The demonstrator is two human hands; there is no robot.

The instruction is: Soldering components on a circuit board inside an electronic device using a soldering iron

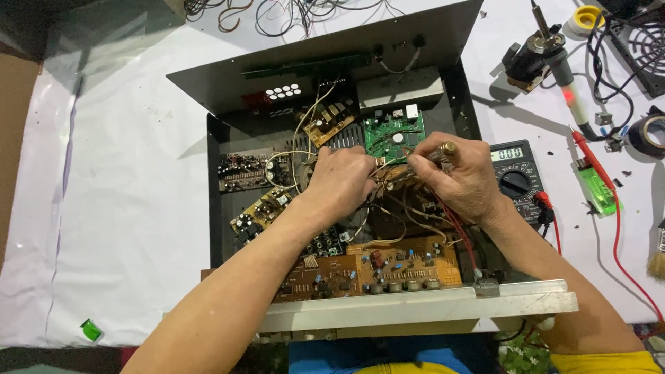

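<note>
An opened black metal amplifier chassis (215,208) lies in front of me with several circuit boards inside. Both hands work over its middle. My left hand (341,179) pinches a bundle of thin wires (385,172) beside a green circuit board (392,135). My right hand (463,181) grips a small tool with a clear handle and brass end cap (443,150), its tip pointing into the same wires. A long brown circuit board (377,269) runs along the near edge behind the silver front panel (415,305).
A black multimeter (516,176) with red leads sits right of the chassis. A soldering iron in its stand (551,48), a green lighter (596,190), tape rolls (648,135), a brush (657,260) and loose wires (277,10) lie on the white sheet (118,208).
</note>
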